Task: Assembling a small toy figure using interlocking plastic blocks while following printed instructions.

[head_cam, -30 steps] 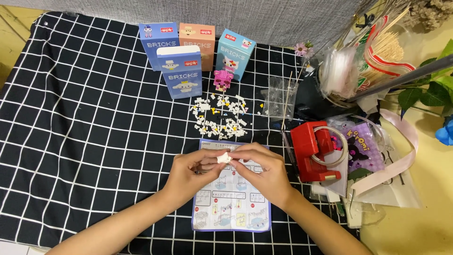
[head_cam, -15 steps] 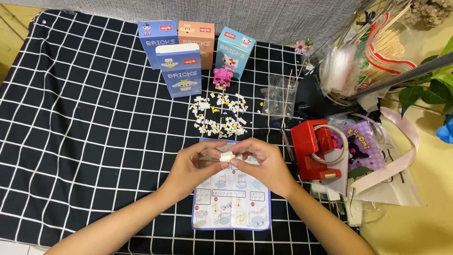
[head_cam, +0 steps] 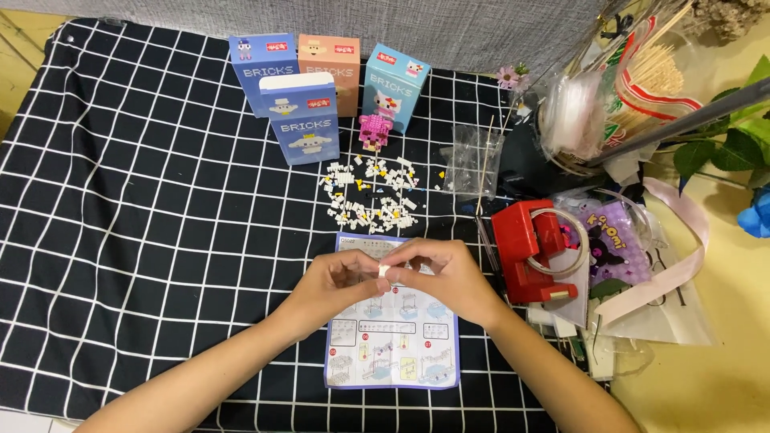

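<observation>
My left hand [head_cam: 333,285] and my right hand [head_cam: 445,277] meet over an instruction sheet [head_cam: 393,353] and pinch a small white brick piece [head_cam: 385,271] between their fingertips. The sheet lies flat on the black checked cloth [head_cam: 144,224], partly hidden under both hands. Beyond the sheet is a loose pile of small white and yellow bricks [head_cam: 369,192]. A finished pink brick figure [head_cam: 373,131] stands behind the pile.
Several brick boxes [head_cam: 305,112] stand at the back. A clear plastic bag [head_cam: 473,160] lies right of the pile. A red tool [head_cam: 529,248], a purple pouch [head_cam: 613,248] and plastic bags crowd the right side, with a jar of sticks [head_cam: 642,80] behind.
Both hands have stayed over the sheet with the white piece, shifting slightly away from me and adjusting their fingers on it.
</observation>
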